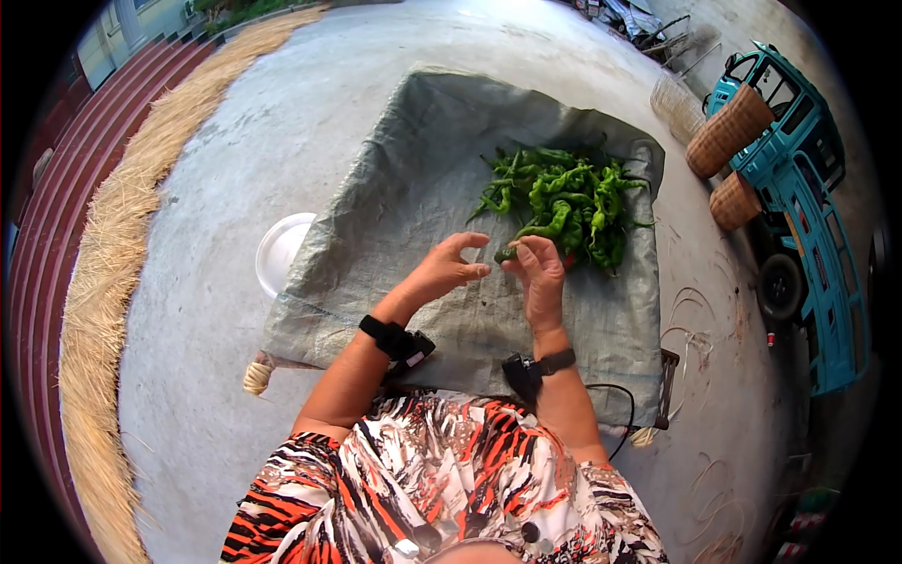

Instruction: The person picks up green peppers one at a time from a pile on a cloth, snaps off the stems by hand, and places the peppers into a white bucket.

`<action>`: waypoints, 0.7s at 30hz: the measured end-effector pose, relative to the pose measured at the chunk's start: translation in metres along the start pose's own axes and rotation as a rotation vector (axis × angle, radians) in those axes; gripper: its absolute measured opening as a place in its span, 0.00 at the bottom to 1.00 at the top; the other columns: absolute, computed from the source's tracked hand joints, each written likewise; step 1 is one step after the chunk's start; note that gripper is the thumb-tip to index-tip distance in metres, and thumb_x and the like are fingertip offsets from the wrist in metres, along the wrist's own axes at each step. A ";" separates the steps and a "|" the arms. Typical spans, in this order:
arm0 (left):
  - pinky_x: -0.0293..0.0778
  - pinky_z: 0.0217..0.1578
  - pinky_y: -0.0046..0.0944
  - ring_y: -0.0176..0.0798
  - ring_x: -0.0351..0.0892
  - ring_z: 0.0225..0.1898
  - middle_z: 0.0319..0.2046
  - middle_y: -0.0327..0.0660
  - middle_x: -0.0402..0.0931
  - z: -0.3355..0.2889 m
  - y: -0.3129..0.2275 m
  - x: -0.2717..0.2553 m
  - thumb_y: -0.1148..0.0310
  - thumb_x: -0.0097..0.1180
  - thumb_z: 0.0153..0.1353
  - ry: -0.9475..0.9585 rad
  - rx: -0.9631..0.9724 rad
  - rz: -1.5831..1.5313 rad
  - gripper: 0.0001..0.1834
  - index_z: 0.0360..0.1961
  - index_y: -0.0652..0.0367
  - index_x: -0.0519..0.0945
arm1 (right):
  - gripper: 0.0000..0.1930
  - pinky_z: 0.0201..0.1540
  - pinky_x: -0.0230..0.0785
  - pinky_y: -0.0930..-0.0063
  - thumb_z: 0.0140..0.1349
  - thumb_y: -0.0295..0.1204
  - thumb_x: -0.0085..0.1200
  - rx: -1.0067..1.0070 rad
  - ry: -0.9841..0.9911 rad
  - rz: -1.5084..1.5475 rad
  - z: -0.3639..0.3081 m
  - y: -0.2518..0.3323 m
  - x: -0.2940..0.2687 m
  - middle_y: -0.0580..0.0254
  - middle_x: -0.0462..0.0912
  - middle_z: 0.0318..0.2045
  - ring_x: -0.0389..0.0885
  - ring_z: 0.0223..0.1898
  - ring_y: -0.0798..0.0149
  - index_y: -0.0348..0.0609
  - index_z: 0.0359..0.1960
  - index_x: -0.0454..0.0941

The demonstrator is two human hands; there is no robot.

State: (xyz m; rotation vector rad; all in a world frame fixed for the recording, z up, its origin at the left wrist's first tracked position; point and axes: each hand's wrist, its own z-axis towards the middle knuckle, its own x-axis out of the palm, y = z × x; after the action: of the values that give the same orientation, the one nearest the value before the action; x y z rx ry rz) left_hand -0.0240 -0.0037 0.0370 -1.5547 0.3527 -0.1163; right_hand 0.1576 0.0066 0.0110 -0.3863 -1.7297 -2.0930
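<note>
My left hand (445, 270) is raised over the grey-green woven sheet (413, 197), its thumb and fingers apart with nothing between them. Close beside it, my right hand (539, 282) has its fingers pinched together on a green pepper (506, 255); one end of the pepper sticks out toward the left hand. Just beyond the right hand lies a heap of long, curled green peppers (573, 197) on the right part of the sheet. A small patch of red shows behind that hand, too hidden to name. Both wrists wear black straps with small devices.
A white round basin (280, 252) stands left of the sheet. Straw (113, 254) lies along dark red steps (52, 273) at the far left. To the right are a turquoise truck (816, 240) and woven baskets (731, 130). A black cable (628, 406) hangs by my right arm.
</note>
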 end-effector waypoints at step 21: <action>0.72 0.31 0.27 0.25 0.74 0.27 0.30 0.34 0.74 0.012 0.015 0.000 0.63 0.48 0.65 -0.061 -0.100 -0.631 0.08 0.38 0.57 0.70 | 0.14 0.34 0.67 0.83 0.63 0.41 0.49 0.381 0.458 -0.424 -0.005 -0.010 -0.004 0.72 0.77 0.28 0.74 0.28 0.77 0.44 0.37 0.75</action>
State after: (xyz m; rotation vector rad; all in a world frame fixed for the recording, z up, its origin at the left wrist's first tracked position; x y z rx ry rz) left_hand -0.0230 0.0079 0.0220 -1.7191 -0.1939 -0.5460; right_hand 0.1566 0.0036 -0.0005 0.5711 -1.9655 -1.8386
